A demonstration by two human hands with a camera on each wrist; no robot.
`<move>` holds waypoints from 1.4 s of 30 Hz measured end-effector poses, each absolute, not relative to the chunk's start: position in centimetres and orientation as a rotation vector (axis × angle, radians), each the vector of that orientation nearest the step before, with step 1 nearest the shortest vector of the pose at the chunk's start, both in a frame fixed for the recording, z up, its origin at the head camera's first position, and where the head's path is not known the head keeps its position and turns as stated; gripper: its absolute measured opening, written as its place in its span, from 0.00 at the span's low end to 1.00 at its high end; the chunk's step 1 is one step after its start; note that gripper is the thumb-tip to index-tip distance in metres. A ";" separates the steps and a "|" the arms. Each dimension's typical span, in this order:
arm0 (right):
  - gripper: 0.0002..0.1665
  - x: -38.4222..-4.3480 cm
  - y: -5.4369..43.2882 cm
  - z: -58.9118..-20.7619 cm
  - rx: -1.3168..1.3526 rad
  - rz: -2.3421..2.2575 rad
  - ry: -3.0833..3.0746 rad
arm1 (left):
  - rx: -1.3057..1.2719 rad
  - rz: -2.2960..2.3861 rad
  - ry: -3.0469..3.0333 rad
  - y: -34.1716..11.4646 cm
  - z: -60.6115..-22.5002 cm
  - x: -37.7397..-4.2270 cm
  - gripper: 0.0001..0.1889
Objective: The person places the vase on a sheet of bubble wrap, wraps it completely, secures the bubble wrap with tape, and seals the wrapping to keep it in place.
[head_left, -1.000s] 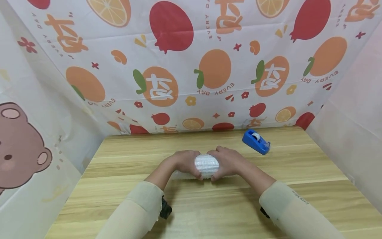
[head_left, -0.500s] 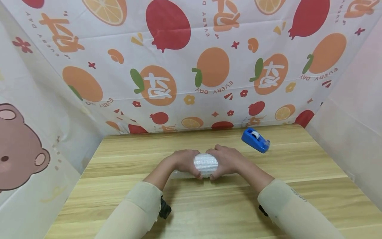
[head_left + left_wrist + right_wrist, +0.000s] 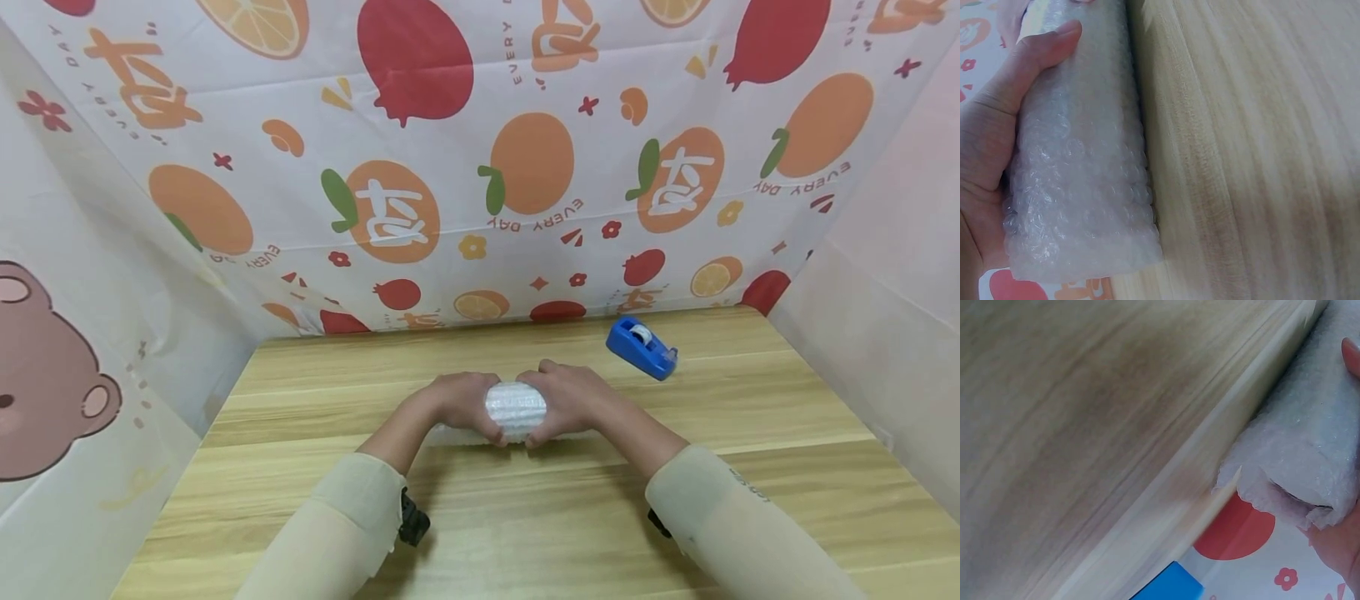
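Note:
A roll of clear bubble wrap [image 3: 516, 410] lies crosswise near the middle of the wooden table, and both hands grip it from above. My left hand [image 3: 467, 407] curls round its left part, with the thumb on the near side. On the right part, close beside it, my right hand [image 3: 568, 404] holds the roll the same way. The left wrist view shows the bubble wrap [image 3: 1085, 169] wound into a thick cylinder under the left thumb [image 3: 1054, 47]. Its right end [image 3: 1291, 487] looks loose and ragged in the right wrist view, with a dark line inside the fold.
A blue tape dispenser [image 3: 641, 348] with a roll of tape stands at the back right of the wooden table [image 3: 510, 525]. White cloth [image 3: 450, 283] printed with fruit hangs behind the table's far edge. More pale sheeting [image 3: 112, 208] hangs on the left.
The head view has shifted slightly. Both hands keep the same hold on the bubble wrap, with hardly any movement.

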State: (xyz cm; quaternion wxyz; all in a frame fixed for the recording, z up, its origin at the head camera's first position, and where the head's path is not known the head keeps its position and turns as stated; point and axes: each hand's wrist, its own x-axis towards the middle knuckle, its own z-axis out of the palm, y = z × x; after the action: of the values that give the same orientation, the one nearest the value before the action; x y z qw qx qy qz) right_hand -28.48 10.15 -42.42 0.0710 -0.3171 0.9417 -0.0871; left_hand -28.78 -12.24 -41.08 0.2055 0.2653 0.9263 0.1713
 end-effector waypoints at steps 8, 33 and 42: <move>0.52 -28.3 9.9 -41.9 -0.954 -0.284 2.824 | 0.723 0.497 2.594 -12.5 -40.8 -28.5 0.34; 0.53 -28.3 9.9 -42.0 -0.915 -0.355 2.742 | 0.719 0.533 2.562 -12.5 -41.3 -28.3 0.34; 0.51 -29.2 9.8 -41.7 -0.891 -0.386 2.686 | 0.687 0.587 2.461 -12.5 -40.9 -29.2 0.31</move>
State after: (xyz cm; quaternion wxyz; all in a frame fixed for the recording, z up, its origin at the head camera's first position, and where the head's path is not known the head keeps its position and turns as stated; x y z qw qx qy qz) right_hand -29.23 9.83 -41.74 0.1421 -0.3089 0.9308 -0.1338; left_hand -29.24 -12.55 -40.90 0.2572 0.2532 0.9072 0.2163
